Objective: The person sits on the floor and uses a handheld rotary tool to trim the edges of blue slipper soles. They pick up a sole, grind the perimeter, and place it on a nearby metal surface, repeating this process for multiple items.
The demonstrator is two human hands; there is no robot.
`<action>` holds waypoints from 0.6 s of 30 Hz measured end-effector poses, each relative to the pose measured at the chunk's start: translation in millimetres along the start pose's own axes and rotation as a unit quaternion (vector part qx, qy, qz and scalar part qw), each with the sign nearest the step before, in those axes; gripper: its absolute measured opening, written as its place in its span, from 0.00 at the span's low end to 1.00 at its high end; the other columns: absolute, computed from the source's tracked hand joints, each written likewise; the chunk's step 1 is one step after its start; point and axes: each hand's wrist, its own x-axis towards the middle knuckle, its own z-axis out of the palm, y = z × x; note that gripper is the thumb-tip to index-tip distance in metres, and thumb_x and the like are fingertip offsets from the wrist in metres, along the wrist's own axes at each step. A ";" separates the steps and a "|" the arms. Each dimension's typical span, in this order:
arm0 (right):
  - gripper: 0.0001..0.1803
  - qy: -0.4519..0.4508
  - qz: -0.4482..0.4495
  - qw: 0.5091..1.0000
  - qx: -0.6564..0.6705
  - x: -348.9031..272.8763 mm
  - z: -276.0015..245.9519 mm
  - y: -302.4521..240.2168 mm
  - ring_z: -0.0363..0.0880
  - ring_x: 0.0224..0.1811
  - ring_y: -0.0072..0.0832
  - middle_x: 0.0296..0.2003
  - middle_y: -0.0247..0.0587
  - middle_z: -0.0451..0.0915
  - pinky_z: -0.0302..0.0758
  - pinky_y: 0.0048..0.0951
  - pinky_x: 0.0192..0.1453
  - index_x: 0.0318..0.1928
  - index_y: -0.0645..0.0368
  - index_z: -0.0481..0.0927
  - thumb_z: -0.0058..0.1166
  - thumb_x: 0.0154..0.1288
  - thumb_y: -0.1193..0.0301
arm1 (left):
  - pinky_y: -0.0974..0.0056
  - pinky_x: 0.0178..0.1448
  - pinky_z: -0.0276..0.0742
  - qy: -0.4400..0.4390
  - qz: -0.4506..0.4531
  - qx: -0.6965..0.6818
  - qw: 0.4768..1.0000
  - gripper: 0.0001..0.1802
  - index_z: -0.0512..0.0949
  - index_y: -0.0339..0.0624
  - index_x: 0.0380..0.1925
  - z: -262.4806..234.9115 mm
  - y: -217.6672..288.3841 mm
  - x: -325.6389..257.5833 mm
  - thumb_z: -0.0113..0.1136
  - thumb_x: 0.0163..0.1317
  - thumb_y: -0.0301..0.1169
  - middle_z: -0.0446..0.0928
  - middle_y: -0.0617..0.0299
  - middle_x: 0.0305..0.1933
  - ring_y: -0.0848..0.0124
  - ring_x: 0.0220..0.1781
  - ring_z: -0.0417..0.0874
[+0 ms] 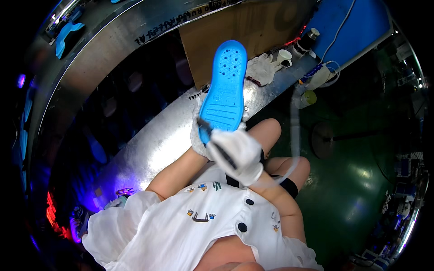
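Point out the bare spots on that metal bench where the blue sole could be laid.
Bare metal bench lies left of the left hand holding the blue sole. Crowded at the far right: spare glove, white cup, tape roll.

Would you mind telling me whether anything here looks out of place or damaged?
Nothing stands out. The blue shoe sole looks intact, held by the gloved left hand while the gloved right hand works a dark tool at its heel.

You are holding a bright blue shoe sole [224,90] upright, perforated toe end pointing away, grooved heel end resting against a thin dark tool [217,140].
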 end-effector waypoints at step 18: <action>0.11 0.023 0.063 0.994 0.091 -7.5 1.2 -4.5 0.80 0.29 0.31 0.30 0.39 0.81 0.76 0.28 0.35 0.38 0.60 0.82 0.65 0.51 0.80 | 0.48 0.47 0.79 -0.062 -0.025 0.002 0.998 0.47 0.64 0.41 0.62 -0.7 -7.0 -3.2 0.44 0.59 0.71 0.72 0.36 0.53 0.46 0.46 0.78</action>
